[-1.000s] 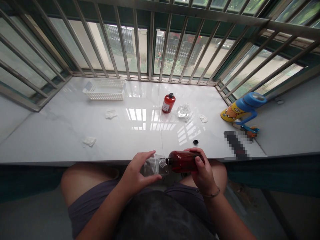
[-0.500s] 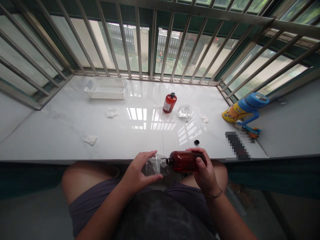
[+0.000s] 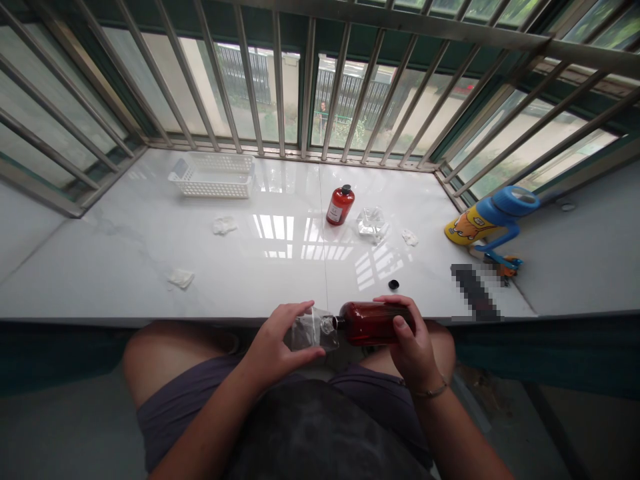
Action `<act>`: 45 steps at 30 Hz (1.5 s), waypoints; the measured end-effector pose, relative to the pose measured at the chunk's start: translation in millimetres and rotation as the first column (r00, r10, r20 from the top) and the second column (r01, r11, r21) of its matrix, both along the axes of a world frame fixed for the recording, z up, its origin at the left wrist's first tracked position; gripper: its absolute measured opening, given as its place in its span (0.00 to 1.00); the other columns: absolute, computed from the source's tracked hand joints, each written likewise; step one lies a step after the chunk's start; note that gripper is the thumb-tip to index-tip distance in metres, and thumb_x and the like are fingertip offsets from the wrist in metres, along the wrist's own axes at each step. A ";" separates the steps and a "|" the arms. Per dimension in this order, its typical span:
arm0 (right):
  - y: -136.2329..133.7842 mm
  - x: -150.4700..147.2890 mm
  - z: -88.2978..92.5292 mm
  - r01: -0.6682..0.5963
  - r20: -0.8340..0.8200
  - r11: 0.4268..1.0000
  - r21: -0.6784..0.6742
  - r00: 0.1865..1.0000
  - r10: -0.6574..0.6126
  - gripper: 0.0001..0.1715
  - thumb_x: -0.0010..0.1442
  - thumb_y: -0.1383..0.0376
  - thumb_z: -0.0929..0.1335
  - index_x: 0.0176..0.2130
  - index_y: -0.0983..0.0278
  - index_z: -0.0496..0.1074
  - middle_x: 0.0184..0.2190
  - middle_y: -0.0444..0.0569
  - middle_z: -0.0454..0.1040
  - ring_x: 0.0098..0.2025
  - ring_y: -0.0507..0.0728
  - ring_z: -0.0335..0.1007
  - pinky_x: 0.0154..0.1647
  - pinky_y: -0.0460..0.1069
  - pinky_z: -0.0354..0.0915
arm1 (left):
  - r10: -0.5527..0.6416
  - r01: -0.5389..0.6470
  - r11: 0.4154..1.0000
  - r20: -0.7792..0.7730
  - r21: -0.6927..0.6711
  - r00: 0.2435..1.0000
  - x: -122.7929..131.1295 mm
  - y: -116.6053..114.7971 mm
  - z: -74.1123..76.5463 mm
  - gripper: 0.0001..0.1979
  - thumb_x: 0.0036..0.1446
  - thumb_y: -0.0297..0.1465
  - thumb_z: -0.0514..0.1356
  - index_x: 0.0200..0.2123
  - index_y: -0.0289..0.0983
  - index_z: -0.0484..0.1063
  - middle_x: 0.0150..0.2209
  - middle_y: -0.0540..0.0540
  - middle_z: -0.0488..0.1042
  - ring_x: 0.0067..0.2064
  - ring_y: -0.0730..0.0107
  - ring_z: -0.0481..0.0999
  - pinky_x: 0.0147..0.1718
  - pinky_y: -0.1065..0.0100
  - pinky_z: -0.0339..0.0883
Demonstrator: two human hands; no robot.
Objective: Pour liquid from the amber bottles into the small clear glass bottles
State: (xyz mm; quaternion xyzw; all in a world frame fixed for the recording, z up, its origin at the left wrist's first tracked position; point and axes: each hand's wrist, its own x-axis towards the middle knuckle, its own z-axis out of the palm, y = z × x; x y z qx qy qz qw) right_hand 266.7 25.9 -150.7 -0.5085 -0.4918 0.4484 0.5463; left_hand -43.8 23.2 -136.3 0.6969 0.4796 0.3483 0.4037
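Observation:
My left hand [image 3: 281, 341] is closed around a clear square bottle [image 3: 309, 333], thumb and fingers on opposite sides. In my right hand [image 3: 411, 343] lies a dark red-brown bottle [image 3: 369, 324], tipped on its side with its uncapped neck pointing left. That neck meets the mouth of the clear bottle, in front of the counter edge above my lap. Whether liquid runs between them I cannot tell. A black cap [image 3: 393, 285] rests on the counter close to my right hand.
On the white counter [image 3: 280, 280] stand a second red bottle [image 3: 341, 205], a clear container [image 3: 371, 223] and a white basket [image 3: 215, 180]. Crumpled tissues [image 3: 181, 279] lie about. At the right are a blue and yellow flask [image 3: 485, 217] and a blurred-out dark object [image 3: 475, 291]. Metal bars [image 3: 309, 87] line the window.
Both hands and bottles stay almost still. The dark bottle's base has shifted very slightly to the right.

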 end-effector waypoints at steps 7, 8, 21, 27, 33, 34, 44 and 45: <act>-0.2 0.2 2.2 0.003 0.087 0.999 0.035 0.996 -0.006 0.25 0.69 0.42 0.70 0.55 0.54 0.75 0.53 0.55 0.81 0.52 0.67 0.79 0.53 0.62 0.78 | 0.010 -0.010 1.000 0.011 -0.008 1.000 -0.4 -0.1 -3.2 0.40 0.55 0.43 0.78 0.68 0.49 0.70 0.61 0.42 0.79 0.60 0.51 0.80 0.61 0.50 0.76; -0.4 0.1 2.6 0.002 0.092 0.999 0.038 0.996 -0.006 0.26 0.68 0.41 0.70 0.55 0.54 0.75 0.54 0.55 0.81 0.52 0.67 0.79 0.53 0.62 0.78 | 0.011 -0.011 1.000 0.017 -0.017 1.000 -0.5 -0.2 -4.0 0.39 0.55 0.43 0.78 0.68 0.49 0.70 0.61 0.42 0.78 0.61 0.51 0.80 0.61 0.50 0.76; -0.6 2.1 1.4 0.014 0.099 0.999 0.038 0.995 -0.017 0.26 0.67 0.42 0.72 0.55 0.54 0.76 0.53 0.55 0.81 0.51 0.67 0.79 0.52 0.62 0.78 | 0.029 -0.009 0.983 0.107 -0.183 0.994 3.9 -2.8 -10.0 0.37 0.53 0.39 0.79 0.63 0.45 0.70 0.63 0.40 0.76 0.59 0.50 0.82 0.61 0.48 0.76; -1.6 1.5 3.0 -0.001 0.118 0.999 0.054 0.993 -0.006 0.24 0.69 0.44 0.70 0.56 0.54 0.75 0.54 0.56 0.80 0.51 0.66 0.79 0.51 0.61 0.79 | 0.035 -0.009 0.976 0.113 -0.219 0.993 5.8 -3.4 -8.7 0.36 0.52 0.37 0.79 0.61 0.45 0.70 0.62 0.40 0.76 0.57 0.51 0.82 0.60 0.49 0.77; -2.7 -0.7 6.6 0.012 0.113 0.999 0.030 0.993 -0.015 0.23 0.69 0.45 0.71 0.55 0.54 0.75 0.54 0.55 0.80 0.52 0.66 0.78 0.51 0.60 0.78 | 0.038 -0.010 0.973 0.118 -0.230 0.992 7.7 -3.8 -10.7 0.37 0.51 0.36 0.79 0.61 0.44 0.69 0.61 0.40 0.76 0.57 0.52 0.82 0.60 0.49 0.76; -2.7 -0.9 6.7 0.014 0.112 0.999 0.031 0.994 -0.018 0.23 0.69 0.44 0.71 0.55 0.54 0.75 0.54 0.55 0.80 0.51 0.66 0.78 0.51 0.61 0.78 | 0.039 -0.011 0.973 0.118 -0.230 0.992 8.0 -3.9 -11.1 0.37 0.51 0.36 0.79 0.61 0.44 0.69 0.61 0.40 0.76 0.57 0.52 0.82 0.60 0.49 0.76; -2.5 -0.4 5.2 0.006 0.129 0.998 0.063 0.992 -0.014 0.25 0.67 0.43 0.72 0.55 0.54 0.75 0.54 0.55 0.80 0.51 0.67 0.79 0.51 0.61 0.78 | 0.049 -0.021 0.974 0.123 -0.225 0.991 9.6 -3.7 -10.9 0.36 0.51 0.37 0.79 0.60 0.44 0.70 0.60 0.42 0.77 0.57 0.53 0.82 0.62 0.49 0.76; -2.6 -0.2 5.2 0.009 0.129 0.998 0.061 0.992 -0.017 0.25 0.67 0.43 0.72 0.55 0.54 0.75 0.54 0.55 0.80 0.51 0.67 0.79 0.51 0.61 0.78 | 0.050 -0.021 0.975 0.125 -0.221 0.991 9.8 -3.6 -11.0 0.35 0.51 0.37 0.79 0.59 0.44 0.70 0.60 0.42 0.77 0.57 0.53 0.82 0.62 0.49 0.76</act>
